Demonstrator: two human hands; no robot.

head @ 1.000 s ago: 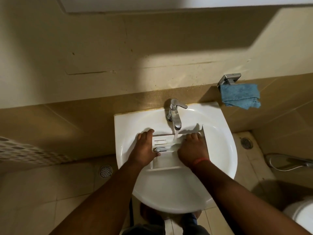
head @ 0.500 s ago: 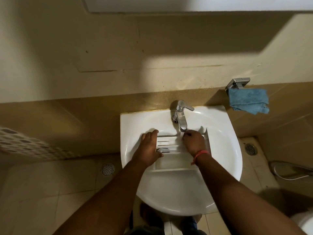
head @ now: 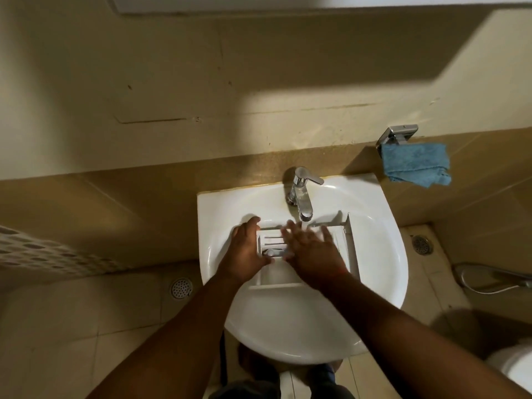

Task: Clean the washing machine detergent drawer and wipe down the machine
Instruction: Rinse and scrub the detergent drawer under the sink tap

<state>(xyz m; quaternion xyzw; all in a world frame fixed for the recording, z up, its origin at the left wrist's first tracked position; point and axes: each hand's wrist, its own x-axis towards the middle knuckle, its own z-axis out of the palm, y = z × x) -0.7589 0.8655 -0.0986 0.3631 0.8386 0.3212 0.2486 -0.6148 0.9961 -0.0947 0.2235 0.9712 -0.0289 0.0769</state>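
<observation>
Since half a second ago the right hand [head: 312, 253] has uncurled from a bunch under the spout and now lies flat over the detergent drawer [head: 349, 249], fingers spread and blurred, water from the tap [head: 302, 197] running onto them. The left hand [head: 244, 254] stays at the drawer's 9 o'clock edge, fingers curled over its far corner and thumb on the inner divider, gripping it. The drawer sits in the white sink [head: 383, 254], just below the tap at 12 o'clock; its compartments hold only a small grey insert. A blue cloth [head: 414, 164] hangs from a wall holder at 2 o'clock.
</observation>
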